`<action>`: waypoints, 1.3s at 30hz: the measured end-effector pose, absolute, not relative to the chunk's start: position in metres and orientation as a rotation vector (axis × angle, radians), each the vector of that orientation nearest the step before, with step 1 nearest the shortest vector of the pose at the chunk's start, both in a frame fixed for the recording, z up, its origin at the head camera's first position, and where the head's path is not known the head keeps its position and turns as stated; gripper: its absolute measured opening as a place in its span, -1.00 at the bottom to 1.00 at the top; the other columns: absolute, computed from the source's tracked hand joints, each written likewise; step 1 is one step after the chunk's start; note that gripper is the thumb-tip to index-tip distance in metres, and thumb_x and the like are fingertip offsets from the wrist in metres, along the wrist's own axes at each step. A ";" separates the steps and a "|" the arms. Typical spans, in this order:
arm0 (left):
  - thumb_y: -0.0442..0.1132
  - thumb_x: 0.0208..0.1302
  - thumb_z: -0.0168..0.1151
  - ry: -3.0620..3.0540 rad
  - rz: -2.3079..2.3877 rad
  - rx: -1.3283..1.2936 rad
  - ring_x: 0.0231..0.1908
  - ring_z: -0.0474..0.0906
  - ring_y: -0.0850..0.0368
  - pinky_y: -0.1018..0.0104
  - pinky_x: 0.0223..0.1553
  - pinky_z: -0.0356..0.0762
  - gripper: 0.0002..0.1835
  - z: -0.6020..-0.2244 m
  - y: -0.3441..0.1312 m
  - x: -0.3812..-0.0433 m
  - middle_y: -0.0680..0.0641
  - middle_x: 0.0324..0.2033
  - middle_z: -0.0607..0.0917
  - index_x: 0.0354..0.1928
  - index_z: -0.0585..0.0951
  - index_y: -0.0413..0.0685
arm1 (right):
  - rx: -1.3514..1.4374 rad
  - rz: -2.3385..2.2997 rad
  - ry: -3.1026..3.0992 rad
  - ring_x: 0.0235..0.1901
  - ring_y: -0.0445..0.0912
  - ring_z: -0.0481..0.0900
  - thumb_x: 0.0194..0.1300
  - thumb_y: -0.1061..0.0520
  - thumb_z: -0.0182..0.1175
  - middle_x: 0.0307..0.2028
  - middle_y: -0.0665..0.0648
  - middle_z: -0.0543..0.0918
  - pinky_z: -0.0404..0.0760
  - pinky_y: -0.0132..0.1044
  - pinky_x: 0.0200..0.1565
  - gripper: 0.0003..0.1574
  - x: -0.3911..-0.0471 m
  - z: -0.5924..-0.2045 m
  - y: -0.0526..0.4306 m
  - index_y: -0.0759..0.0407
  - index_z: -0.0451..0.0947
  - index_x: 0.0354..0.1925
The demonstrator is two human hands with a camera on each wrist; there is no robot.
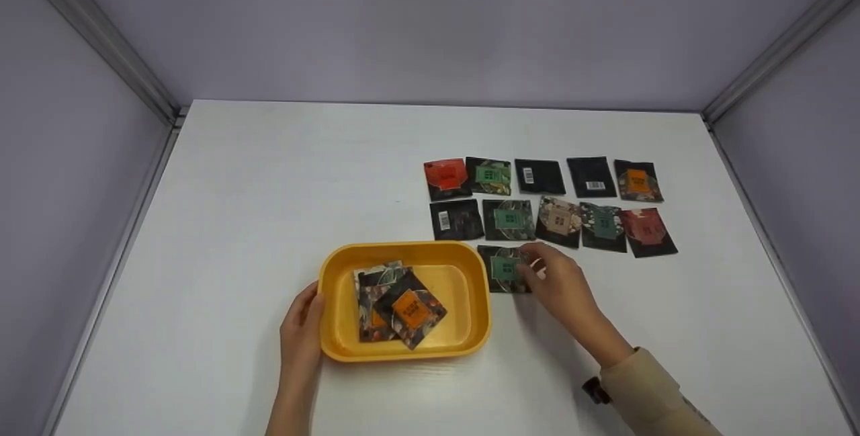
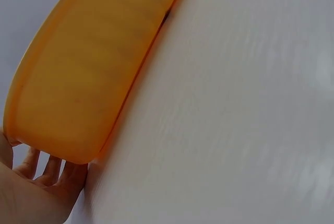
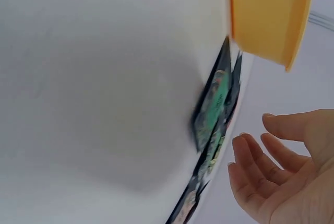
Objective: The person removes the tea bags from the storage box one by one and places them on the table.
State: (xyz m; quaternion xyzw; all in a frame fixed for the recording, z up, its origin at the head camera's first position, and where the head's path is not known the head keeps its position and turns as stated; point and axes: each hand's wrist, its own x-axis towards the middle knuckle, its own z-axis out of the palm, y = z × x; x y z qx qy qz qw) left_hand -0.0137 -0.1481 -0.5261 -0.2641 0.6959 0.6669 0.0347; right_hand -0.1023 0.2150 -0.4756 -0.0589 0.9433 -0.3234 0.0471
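My left hand (image 1: 302, 328) holds a yellow plastic tray (image 1: 403, 358) at its left end, thumb at the rim. In the left wrist view, the fingers (image 2: 51, 171) reach against the tray's outer end wall. Inside the tray, several patterned sachets overlap, the top one a sachet with an orange label (image 1: 411, 310). Just right of the tray lies a dark sachet with a green label (image 1: 504, 269). My right hand (image 1: 561, 285) is over its right edge, thumb and fingers parted with nothing between them, as the right wrist view also shows.
Two rows of flat sachets lie behind and right of the tray, among them a red one (image 1: 447, 179), a black one with a barcode (image 1: 539, 177) and a beige one (image 1: 559, 221). Pale walls enclose the white table (image 1: 269, 167) at the back and sides.
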 end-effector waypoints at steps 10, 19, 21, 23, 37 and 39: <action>0.10 0.53 -0.03 2.142 2.121 -0.783 0.21 0.40 0.05 0.60 0.01 0.45 -0.40 -0.528 -0.149 -0.013 -0.11 0.32 0.42 0.41 0.34 -0.11 | -0.459 -0.964 2.970 -0.22 -0.13 0.60 0.28 0.25 0.35 -0.15 0.02 0.68 0.66 -0.17 -0.15 -0.68 -0.084 -0.449 0.188 0.11 0.62 0.00; 0.14 0.51 -0.03 2.148 2.097 -0.801 0.25 0.38 0.04 0.62 0.01 0.42 -0.38 -0.527 -0.148 -0.014 -0.11 0.34 0.41 0.41 0.34 -0.10 | -0.926 -0.697 2.996 -0.03 -0.08 0.61 0.18 0.21 0.44 -0.06 0.01 0.68 0.59 -0.14 0.06 -0.64 -0.079 -0.433 0.165 0.08 0.65 -0.03; 0.13 0.52 -0.04 2.138 2.093 -0.806 0.25 0.38 0.05 0.62 0.01 0.43 -0.39 -0.527 -0.148 -0.014 -0.10 0.35 0.40 0.42 0.34 -0.09 | -1.076 -0.640 2.947 0.01 -0.07 0.57 0.18 0.21 0.44 -0.03 0.02 0.67 0.56 -0.14 0.11 -0.64 -0.080 -0.431 0.160 0.07 0.65 -0.03; 0.12 0.52 -0.04 2.130 2.098 -0.810 0.25 0.38 0.04 0.60 0.02 0.43 -0.39 -0.528 -0.148 -0.014 -0.11 0.34 0.40 0.42 0.34 -0.09 | -1.213 -0.596 2.876 0.04 -0.06 0.54 0.18 0.22 0.44 0.00 0.03 0.65 0.53 -0.13 0.15 -0.63 -0.082 -0.430 0.155 0.05 0.65 -0.02; 0.11 0.53 -0.05 2.139 2.070 -0.803 0.30 0.34 0.01 0.26 0.27 0.37 -0.39 -0.526 -0.148 -0.015 -0.14 0.36 0.37 0.43 0.31 -0.12 | -1.945 -0.136 2.628 0.06 -0.04 0.53 0.29 0.21 0.34 0.00 0.07 0.64 0.47 -0.18 0.20 -0.75 -0.099 -0.424 0.106 0.08 0.66 -0.04; 0.10 0.54 -0.05 2.134 2.073 -0.804 0.32 0.32 -0.01 0.13 0.32 0.32 -0.39 -0.526 -0.148 -0.015 -0.15 0.37 0.36 0.43 0.31 -0.12 | -2.000 -0.031 2.574 0.06 -0.06 0.53 0.30 0.21 0.33 0.01 0.04 0.64 0.48 -0.22 0.18 -0.73 -0.100 -0.423 0.099 0.06 0.65 -0.02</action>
